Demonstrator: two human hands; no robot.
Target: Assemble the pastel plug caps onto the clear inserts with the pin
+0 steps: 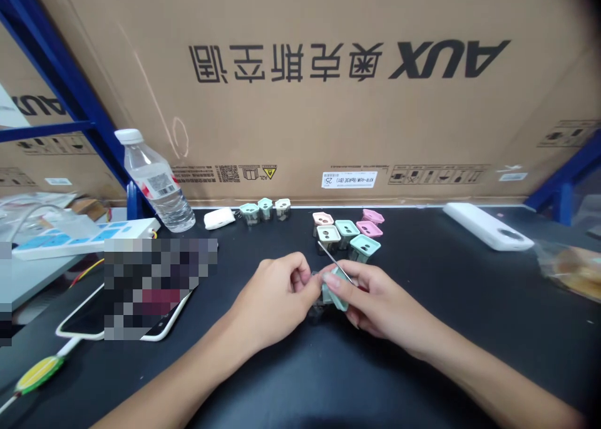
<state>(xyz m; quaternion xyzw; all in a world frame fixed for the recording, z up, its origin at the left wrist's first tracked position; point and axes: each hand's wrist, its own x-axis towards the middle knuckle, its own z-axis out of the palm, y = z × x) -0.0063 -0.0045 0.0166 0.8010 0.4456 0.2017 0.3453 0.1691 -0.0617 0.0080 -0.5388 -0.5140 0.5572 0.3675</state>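
Note:
My left hand [284, 300] pinches the clear container side of a mint-green pencil sharpener [339, 297] low over the black table. The fingers of my right hand [378, 294] close on its mint top. A thin metal shaft, apparently a screwdriver [335, 260], also sits in my right hand and points up and left; its handle is mostly hidden. Just beyond my hands stand several two-hole sharpeners, among them a white one [328, 235], a mint one [365, 247] and a pink one [369, 229]. Fingers cover much of the held piece.
More sharpeners [250, 213] stand farther left, beside a white case [219, 218]. A water bottle [159, 185], a phone [84, 313] and a power strip [94, 236] are on the left. To the right lies a white device [488, 227]. A large carton [291, 122] forms the back.

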